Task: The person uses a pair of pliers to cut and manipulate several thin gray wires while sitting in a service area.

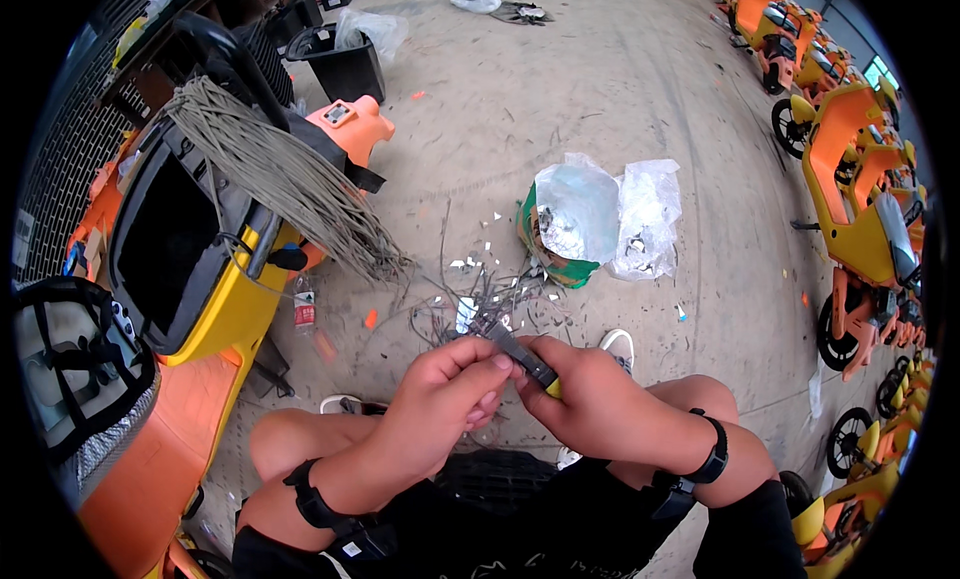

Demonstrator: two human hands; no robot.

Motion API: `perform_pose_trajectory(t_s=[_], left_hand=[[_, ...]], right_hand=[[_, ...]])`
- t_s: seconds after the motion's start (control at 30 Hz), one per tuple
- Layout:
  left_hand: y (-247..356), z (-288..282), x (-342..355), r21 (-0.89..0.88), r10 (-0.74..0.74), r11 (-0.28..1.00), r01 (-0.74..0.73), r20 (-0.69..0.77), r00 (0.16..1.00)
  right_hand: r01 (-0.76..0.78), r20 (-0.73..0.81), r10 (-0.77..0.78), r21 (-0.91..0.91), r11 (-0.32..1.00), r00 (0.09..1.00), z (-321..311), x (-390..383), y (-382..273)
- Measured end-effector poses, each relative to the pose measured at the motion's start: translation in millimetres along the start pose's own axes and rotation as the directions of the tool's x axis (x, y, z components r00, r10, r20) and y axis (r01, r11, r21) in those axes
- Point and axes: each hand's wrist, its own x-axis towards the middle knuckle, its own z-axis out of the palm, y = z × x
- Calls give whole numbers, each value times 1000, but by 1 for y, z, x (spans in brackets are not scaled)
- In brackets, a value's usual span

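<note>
Your right hand [595, 387] gripped one tool [528, 361]; your left hand [440, 394] was pinched closed, contents unclear. One bottle [304, 299] bore one red label [305, 317].

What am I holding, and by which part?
Your right hand grips a dark tool near its yellow end. Whether your left hand holds anything can't be told.

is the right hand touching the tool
Touching. The head view shows the right hand gripping the tool near its yellow end, with no gap between them.
</note>
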Motion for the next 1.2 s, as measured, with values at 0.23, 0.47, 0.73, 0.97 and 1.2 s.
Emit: perform_pose_trajectory(t_s=[0.23, 0.47, 0.73, 0.97, 1.2], left_hand=[[6, 5, -1, 56, -7, 998, 8, -23, 1000], [-6, 2, 4, 435, 283, 870, -233, -51, 958], [-10, 7, 1, 874, 697, 180, -452, 211, 685], [-13, 4, 3, 806, 587, 427, -409, 97, 804], [9, 4, 1, 175, -49, 983, 54, -29, 998]], right_hand=[[-97, 59, 94, 48, 994, 994, -5, -2, -12], [-220, 164, 190, 187, 957, 968, -6, -3, -9], [-117, 167, 79, 228, 967, 983, -4, -3, -4], [-63, 90, 54, 106, 992, 995, 0, -4, 3], [-90, 58, 86, 71, 993, 995, -2, -2, -1]])
